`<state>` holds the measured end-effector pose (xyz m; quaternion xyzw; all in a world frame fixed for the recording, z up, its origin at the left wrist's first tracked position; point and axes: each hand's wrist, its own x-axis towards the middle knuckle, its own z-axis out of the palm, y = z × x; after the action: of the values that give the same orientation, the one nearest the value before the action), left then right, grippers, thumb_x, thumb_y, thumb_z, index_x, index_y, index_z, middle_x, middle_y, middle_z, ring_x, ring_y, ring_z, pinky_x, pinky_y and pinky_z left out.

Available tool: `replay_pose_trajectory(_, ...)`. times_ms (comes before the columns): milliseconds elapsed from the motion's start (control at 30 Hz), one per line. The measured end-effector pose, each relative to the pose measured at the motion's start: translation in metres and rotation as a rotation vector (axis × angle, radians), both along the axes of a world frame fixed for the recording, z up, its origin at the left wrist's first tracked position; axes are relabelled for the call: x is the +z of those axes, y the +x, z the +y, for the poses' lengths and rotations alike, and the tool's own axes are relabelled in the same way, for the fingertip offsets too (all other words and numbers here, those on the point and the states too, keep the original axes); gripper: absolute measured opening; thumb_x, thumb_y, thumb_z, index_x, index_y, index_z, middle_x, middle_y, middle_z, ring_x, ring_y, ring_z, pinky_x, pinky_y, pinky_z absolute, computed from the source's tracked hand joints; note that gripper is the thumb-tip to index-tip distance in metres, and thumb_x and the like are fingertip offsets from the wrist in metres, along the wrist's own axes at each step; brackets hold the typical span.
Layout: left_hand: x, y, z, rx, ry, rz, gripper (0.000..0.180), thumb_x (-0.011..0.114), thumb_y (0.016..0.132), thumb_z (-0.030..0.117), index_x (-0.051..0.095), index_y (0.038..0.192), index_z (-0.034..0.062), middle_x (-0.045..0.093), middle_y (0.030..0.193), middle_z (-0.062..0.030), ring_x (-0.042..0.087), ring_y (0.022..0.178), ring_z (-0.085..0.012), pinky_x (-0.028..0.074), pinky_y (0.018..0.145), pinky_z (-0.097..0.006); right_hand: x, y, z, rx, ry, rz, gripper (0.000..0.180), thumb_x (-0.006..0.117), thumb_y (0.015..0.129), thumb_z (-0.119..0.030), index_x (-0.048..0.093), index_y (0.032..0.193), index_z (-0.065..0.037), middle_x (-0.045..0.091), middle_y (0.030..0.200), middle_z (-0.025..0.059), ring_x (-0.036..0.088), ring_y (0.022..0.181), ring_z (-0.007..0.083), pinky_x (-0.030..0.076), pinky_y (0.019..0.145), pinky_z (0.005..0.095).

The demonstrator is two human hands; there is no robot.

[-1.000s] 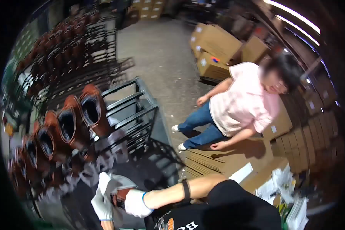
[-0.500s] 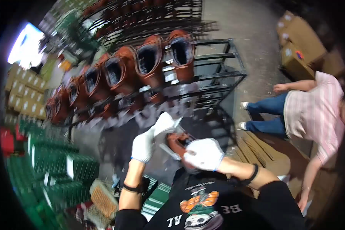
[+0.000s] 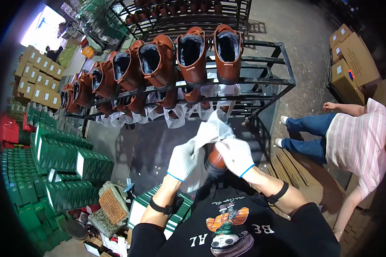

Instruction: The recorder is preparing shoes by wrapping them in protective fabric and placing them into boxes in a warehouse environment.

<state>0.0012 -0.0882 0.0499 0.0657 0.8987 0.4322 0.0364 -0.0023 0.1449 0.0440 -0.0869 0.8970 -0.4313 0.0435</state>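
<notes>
1. A shoe factory or warehouse packing area with a bare concrete floor (image 3: pixel 287 25).
2. A black metal rack (image 3: pixel 261 81) at the centre carries rows of brown leather boots (image 3: pixel 158 60).
3. Stacked green shoe boxes (image 3: pixel 60 158) fill the left.
4. Brown cardboard cartons (image 3: pixel 351 55) stand far right, tan cartons (image 3: pixel 36 79) far left.

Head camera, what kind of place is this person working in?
Likely a shoe factory or packing warehouse: brown boots line a black metal rack, green shoeboxes are stacked on the left, and cardboard cartons stand on the concrete floor.
</notes>
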Motion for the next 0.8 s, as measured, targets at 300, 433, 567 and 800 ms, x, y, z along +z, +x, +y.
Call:
replay_pose_trajectory(300,-0.020,0.026,0.025,0.379,0.457,-0.251,0.021,0.069,0.108,0.010,0.076,0.118,-0.0076,0.079,0.094,-0.0042,0.061,0.090,-0.0068,0.054,0.078,-0.031,-0.053,-0.042,0.015,-0.184,0.172,0.501,0.013,0.069,0.102,-0.016,0.076,0.108,-0.007,0.075,0.103,0.0152,0.075,0.088,0.0354,0.061,0.080,0.0447)
replay_pose_trajectory(433,-0.026,0.015,0.017,0.397,0.321,-0.246,0.026,0.067,0.108,0.012,0.079,0.122,-0.0074,0.083,0.103,-0.0077,0.070,0.092,-0.0107,0.056,0.084,-0.031,-0.104,-0.156,0.028,-0.177,0.666,0.046,0.022,0.068,0.098,-0.036,0.078,0.104,-0.017,0.078,0.103,0.0148,0.076,0.097,0.0349,0.061,0.080,0.0481)
replay_pose_trajectory(567,-0.038,0.016,0.016,0.394,0.394,-0.209,0.028,0.065,0.109,0.011,0.078,0.123,-0.0094,0.082,0.111,-0.0102,0.070,0.100,-0.0111,0.055,0.090,-0.030,-0.152,-0.225,0.033,-0.006,0.586,0.290,0.030,0.065,0.099,-0.030,0.077,0.108,-0.004,0.075,0.115,0.0239,0.074,0.107,0.0412,0.059,0.093,0.0515)
replay_pose_trajectory(800,-0.032,0.013,0.008,0.672,0.534,-0.313,0.026,0.067,0.109,0.014,0.077,0.115,-0.0090,0.079,0.101,-0.0054,0.065,0.088,-0.0102,0.054,0.076,-0.033,-0.003,-0.084,-0.022,0.363,-0.205,-0.235,0.056,0.072,0.098,-0.053,0.072,0.108,0.002,0.076,0.100,0.0243,0.077,0.096,0.0390,0.058,0.084,0.0493)
